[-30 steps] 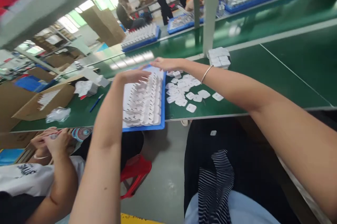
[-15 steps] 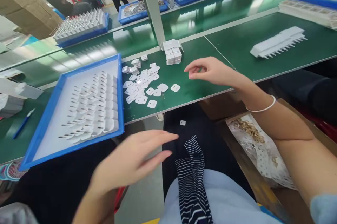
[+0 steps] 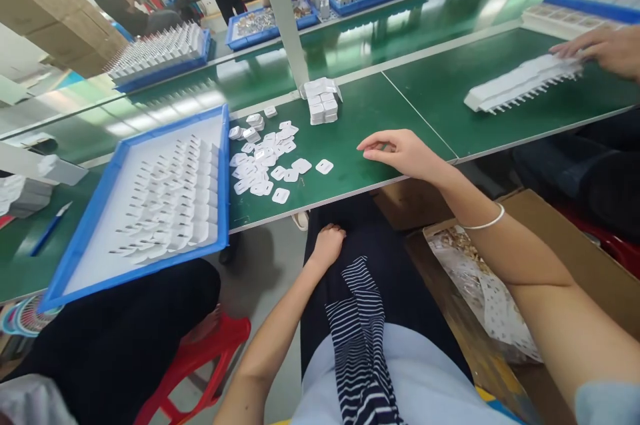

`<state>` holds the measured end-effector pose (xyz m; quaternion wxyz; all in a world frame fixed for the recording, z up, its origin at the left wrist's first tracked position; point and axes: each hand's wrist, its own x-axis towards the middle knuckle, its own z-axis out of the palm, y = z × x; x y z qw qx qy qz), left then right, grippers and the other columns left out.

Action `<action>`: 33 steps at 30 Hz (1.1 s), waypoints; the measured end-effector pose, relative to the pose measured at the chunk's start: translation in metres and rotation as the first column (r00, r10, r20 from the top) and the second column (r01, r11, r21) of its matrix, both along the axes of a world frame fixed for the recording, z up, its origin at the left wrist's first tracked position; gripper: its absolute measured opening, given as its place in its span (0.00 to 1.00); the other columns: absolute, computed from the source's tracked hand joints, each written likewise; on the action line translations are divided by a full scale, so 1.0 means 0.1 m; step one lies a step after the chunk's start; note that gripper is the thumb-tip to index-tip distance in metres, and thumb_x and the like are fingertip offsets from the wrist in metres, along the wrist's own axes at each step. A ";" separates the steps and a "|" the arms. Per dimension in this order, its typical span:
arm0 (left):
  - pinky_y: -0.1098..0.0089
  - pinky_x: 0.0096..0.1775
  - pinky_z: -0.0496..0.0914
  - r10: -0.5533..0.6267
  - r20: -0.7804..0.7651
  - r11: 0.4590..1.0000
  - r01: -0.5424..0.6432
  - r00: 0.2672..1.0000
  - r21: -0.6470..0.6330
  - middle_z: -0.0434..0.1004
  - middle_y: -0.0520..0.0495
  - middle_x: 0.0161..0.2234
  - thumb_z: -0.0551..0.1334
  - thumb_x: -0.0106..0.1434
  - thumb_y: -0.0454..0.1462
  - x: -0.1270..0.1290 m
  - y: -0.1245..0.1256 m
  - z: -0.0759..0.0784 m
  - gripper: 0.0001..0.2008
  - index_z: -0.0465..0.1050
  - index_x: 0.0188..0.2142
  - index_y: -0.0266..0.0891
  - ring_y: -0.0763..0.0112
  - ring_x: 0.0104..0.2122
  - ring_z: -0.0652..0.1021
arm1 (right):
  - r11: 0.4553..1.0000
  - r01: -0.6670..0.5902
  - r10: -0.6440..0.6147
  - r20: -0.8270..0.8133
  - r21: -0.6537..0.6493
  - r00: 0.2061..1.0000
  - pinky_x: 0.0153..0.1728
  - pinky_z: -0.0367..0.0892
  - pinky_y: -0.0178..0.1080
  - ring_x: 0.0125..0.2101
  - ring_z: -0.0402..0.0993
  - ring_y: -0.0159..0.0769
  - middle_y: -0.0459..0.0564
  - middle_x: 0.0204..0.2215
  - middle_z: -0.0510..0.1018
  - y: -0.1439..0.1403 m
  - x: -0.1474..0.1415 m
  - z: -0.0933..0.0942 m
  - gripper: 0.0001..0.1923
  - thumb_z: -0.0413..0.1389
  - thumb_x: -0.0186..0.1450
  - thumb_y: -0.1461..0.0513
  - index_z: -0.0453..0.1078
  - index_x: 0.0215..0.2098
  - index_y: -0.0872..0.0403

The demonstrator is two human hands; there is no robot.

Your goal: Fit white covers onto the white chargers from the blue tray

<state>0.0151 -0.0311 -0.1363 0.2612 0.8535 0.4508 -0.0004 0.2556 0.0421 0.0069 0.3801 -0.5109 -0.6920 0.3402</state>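
Observation:
On my dark-trousered lap, below the bench edge, is my left hand (image 3: pixel 329 245). Its fingers are curled closed over the spot where a small white square plate lay; whatever it grips is hidden. My right hand (image 3: pixel 393 148) hovers at the front of the green bench (image 3: pixel 373 102), loosely bent, thumb and fingertips slightly apart, with nothing visible in it. Nearest to it lies a single white square plate (image 3: pixel 325 166) with a small slot. Left of that spreads a loose pile of similar white plates (image 3: pixel 260 162). Behind stands a neat stack of white plates (image 3: pixel 323 108).
A blue-rimmed tray (image 3: pixel 226 178) holds rows of white pronged pieces (image 3: pixel 180 205). At right, another person's hand (image 3: pixel 607 48) touches a row of white parts (image 3: pixel 520 82). A blue pen-like tool (image 3: pixel 50 230) lies far left. An open carton (image 3: pixel 545 218) sits below the bench.
My left hand has moved right onto my lap and closed, covering the white plate there. My right hand has barely moved. The other person's hand has come in at right.

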 end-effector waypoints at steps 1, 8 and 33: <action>0.61 0.50 0.76 -0.008 0.054 1.000 0.008 0.999 -0.003 0.79 0.43 0.48 0.59 0.72 0.40 -0.01 -0.03 0.12 0.11 0.76 0.47 0.38 0.65 0.46 0.80 | 1.000 0.010 -0.010 -0.012 -0.007 1.000 0.35 0.67 0.39 0.37 0.75 0.39 0.53 0.38 0.83 -0.02 0.03 0.00 0.13 0.60 0.62 0.56 0.80 0.39 0.55; 0.66 0.44 0.74 0.145 0.444 0.941 -0.262 0.884 0.214 0.82 0.46 0.47 0.56 0.73 0.44 -0.27 0.11 1.10 0.14 0.75 0.53 0.46 0.66 0.43 0.80 | 0.997 0.072 -0.073 -0.029 -0.023 0.997 0.35 0.67 0.39 0.33 0.74 0.37 0.52 0.37 0.84 -0.02 0.15 -0.05 0.12 0.62 0.61 0.55 0.81 0.38 0.54; 0.57 0.56 0.70 -0.139 0.278 0.948 0.047 0.951 0.314 0.83 0.44 0.49 0.55 0.69 0.33 -0.21 1.31 1.47 0.17 0.79 0.52 0.42 0.62 0.49 0.79 | 0.996 0.029 -0.049 -0.236 -0.088 0.971 0.43 0.72 0.43 0.37 0.79 0.40 0.54 0.39 0.85 -0.06 0.18 -0.28 0.14 0.63 0.60 0.54 0.80 0.39 0.55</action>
